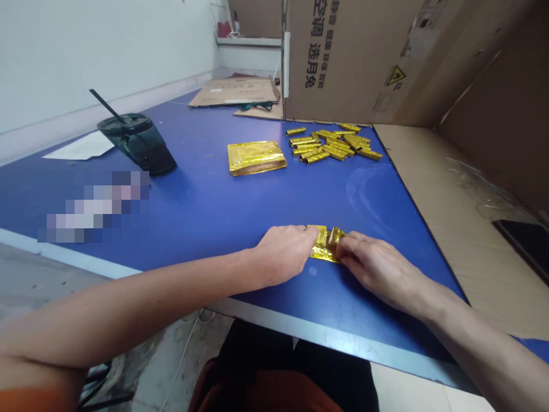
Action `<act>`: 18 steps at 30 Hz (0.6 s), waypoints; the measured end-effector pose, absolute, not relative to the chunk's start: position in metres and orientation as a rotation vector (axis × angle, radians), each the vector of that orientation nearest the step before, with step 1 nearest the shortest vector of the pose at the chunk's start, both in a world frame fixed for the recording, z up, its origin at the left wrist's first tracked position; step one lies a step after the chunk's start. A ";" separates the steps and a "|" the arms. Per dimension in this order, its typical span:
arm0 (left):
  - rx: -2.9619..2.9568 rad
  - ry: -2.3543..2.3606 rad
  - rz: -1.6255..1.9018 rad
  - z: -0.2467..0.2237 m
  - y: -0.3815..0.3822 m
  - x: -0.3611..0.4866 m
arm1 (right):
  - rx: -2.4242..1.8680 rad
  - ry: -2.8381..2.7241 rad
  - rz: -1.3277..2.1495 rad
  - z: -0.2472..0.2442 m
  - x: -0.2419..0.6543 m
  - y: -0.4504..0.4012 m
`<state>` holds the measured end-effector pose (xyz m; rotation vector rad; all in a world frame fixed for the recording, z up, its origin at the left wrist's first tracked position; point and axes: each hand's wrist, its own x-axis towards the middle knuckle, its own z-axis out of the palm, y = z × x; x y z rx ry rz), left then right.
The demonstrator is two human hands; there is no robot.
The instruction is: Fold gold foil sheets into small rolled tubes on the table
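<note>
A gold foil sheet (321, 252) lies on the blue tabletop, its right end curled up. At its left end, my left hand (288, 252) is closed, fingertips on the foil and partly hidden behind the knuckles. My right hand (377, 264) pinches the curled end between thumb and fingers. Farther back lies a flat stack of gold foil sheets (256, 158). Right of that stack, several rolled gold foil tubes (330, 143) sit in a loose heap.
A dark tumbler with a straw (143, 143) stands at the left, near a white paper (81, 146). A blurred patch covers something below it. Flattened cardboard (235, 91) lies at the back. A large cardboard box (343, 63) borders the blue table (206, 212).
</note>
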<state>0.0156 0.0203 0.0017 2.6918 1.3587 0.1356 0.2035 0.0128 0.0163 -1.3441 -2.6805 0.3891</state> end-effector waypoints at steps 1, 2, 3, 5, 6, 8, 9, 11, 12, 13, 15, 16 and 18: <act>2.693 1.362 0.132 0.001 0.020 0.016 | -1.356 -2.692 0.375 0.017 0.203 0.013; 2.693 1.366 0.130 0.001 0.020 0.016 | -1.372 -2.705 0.361 0.018 0.203 0.012; 2.690 1.375 0.131 0.001 0.020 0.015 | -1.384 -2.719 0.345 0.018 0.203 0.012; 2.685 1.388 0.147 0.000 0.020 0.014 | -1.388 -2.755 0.303 0.020 0.203 0.011; 2.687 1.389 0.164 0.000 0.020 0.014 | -1.378 -2.776 0.271 0.021 0.203 0.010; 2.708 1.385 0.217 -0.001 0.019 0.012 | -1.330 -2.817 0.170 0.023 0.204 0.008; 2.726 1.375 0.252 -0.001 0.019 0.012 | -1.293 -2.837 0.110 0.023 0.204 0.007; 2.779 1.316 0.315 0.000 0.019 0.011 | -1.201 -2.864 0.017 0.025 0.203 0.005; 2.809 1.264 0.337 0.000 0.019 0.011 | -1.147 -2.870 0.007 0.026 0.203 0.005; 2.837 1.202 0.345 0.001 0.020 0.011 | -1.097 -2.873 0.029 0.026 0.203 0.004; 2.872 1.079 0.325 0.001 0.021 0.011 | -1.017 -2.871 0.135 0.027 0.203 0.004; 2.877 1.034 0.301 0.002 0.022 0.011 | -0.986 -2.868 0.197 0.027 0.203 0.005; 2.872 0.984 0.253 0.002 0.023 0.011 | -0.945 -2.865 0.296 0.027 0.205 0.006</act>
